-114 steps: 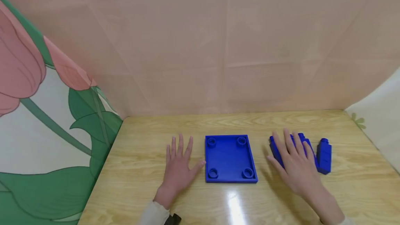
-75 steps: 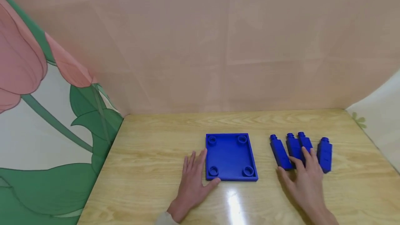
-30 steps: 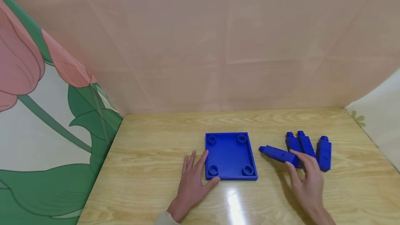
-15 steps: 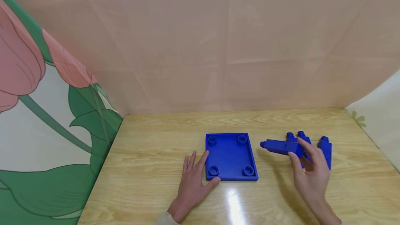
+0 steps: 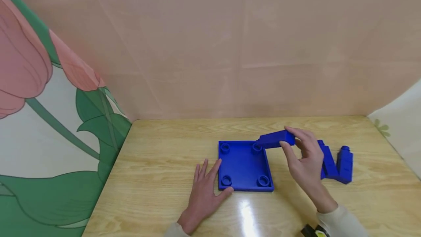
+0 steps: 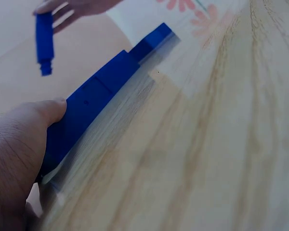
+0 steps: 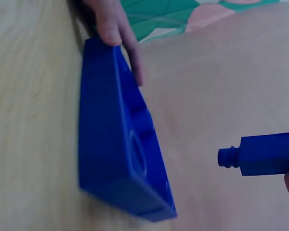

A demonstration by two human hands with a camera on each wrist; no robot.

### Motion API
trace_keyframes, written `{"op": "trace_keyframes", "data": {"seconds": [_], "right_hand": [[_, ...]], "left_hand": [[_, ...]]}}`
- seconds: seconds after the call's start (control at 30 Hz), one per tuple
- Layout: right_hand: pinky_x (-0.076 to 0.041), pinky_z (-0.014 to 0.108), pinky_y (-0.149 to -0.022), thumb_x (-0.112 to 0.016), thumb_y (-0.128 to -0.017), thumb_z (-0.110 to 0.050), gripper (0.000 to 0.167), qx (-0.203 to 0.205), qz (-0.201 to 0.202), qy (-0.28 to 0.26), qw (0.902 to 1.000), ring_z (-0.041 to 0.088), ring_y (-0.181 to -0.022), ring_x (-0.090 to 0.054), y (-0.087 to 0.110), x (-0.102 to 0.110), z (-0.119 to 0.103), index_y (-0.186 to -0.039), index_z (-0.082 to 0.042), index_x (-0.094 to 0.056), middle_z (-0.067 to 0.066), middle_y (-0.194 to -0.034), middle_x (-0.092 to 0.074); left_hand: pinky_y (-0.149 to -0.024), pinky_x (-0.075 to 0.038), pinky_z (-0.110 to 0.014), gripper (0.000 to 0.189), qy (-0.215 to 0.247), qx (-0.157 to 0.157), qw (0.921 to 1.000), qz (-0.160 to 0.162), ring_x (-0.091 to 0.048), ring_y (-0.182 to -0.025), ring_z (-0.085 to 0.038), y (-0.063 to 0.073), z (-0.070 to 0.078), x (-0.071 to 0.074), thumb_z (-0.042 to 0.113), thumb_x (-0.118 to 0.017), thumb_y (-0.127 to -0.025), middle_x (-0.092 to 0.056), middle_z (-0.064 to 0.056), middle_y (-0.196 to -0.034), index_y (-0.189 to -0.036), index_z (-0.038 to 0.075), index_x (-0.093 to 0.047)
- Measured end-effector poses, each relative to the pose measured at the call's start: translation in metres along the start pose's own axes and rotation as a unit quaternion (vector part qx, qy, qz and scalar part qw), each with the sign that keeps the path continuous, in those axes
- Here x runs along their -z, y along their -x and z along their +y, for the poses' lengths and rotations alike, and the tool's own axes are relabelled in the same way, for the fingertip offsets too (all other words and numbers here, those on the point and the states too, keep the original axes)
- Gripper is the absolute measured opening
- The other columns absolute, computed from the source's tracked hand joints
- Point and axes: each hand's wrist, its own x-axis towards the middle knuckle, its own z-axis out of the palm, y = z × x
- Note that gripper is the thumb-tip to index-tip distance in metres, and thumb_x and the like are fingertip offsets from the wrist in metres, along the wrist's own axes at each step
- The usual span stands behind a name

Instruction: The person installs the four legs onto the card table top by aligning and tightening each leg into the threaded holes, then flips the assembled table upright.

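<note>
Your left hand (image 5: 202, 193) brackets the near-left corner of the blue tray (image 5: 243, 164), thumb on the near edge and index finger at the left side—likely to steady it. Those fingers are spread and fairly straight, touching without gripping. The tray lies flat on the table (image 5: 158, 178), its rim and inside facing up, perhaps so that all four corner rings (image 5: 263, 181) stay in reach.

Your right hand (image 5: 307, 160) is grasping a blue post (image 5: 274, 139) by its thick end, between thumb and fingers. That hold leaves the narrow neck bare, pointing down towards the table. From the head view the neck overlaps the far-right ring, but the right wrist view shows a gap, so post and tray are apart. More blue posts (image 5: 345, 165) lie on your right, partly behind that hand; how many, you can't tell from here.

Tray and posts look like smooth, hard plastic in one deep blue. The tray is square and shallow; each ring is round and raised. The held post is straight-sided, with flat faces and a ridged neck. The table has pale wood grain and a glossy patch of light; behind it hangs a creased pinkish cloth (image 5: 197, 46).
</note>
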Motion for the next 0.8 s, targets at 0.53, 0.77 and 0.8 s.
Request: {"op": "trace_keyframes", "data": {"seconds": [0.53,0.77,0.8], "right_hand": [[-0.053,0.009,-0.095,-0.084,-0.086,0.018,0.05,-0.007,-0.146,0.043,0.9884,0.008,-0.107,-0.066,-0.023,-0.064,0.007,-0.132,0.003,-0.077,0.018,-0.12,-0.074],[-0.055,0.009,-0.092,-0.084,-0.09,0.013,0.043,-0.018,-0.173,0.047,0.9836,0.022,-0.106,-0.071,-0.022,-0.083,0.016,-0.131,0.004,-0.077,0.018,-0.123,-0.074],[-0.055,0.009,-0.091,-0.084,-0.09,0.012,0.042,-0.017,-0.177,0.051,0.9828,0.024,-0.106,-0.071,-0.022,-0.085,0.017,-0.131,0.005,-0.077,0.018,-0.123,-0.074]], "left_hand": [[-0.138,-0.01,-0.064,0.095,0.006,-0.001,0.9999,0.01,-0.024,-0.168,-0.04,-0.002,-0.001,-0.002,0.07,-0.068,-0.1,-0.055,-0.006,-0.167,-0.176,0.026,-0.034],[-0.137,-0.011,-0.065,0.094,0.005,-0.006,0.9999,0.011,-0.026,-0.168,-0.041,-0.002,-0.001,-0.003,0.07,-0.068,-0.1,-0.056,-0.007,-0.166,-0.176,0.025,-0.035],[-0.137,-0.011,-0.065,0.094,0.005,-0.008,0.9999,0.012,-0.026,-0.168,-0.041,-0.002,-0.001,-0.002,0.07,-0.068,-0.1,-0.057,-0.007,-0.166,-0.176,0.025,-0.035]]}}
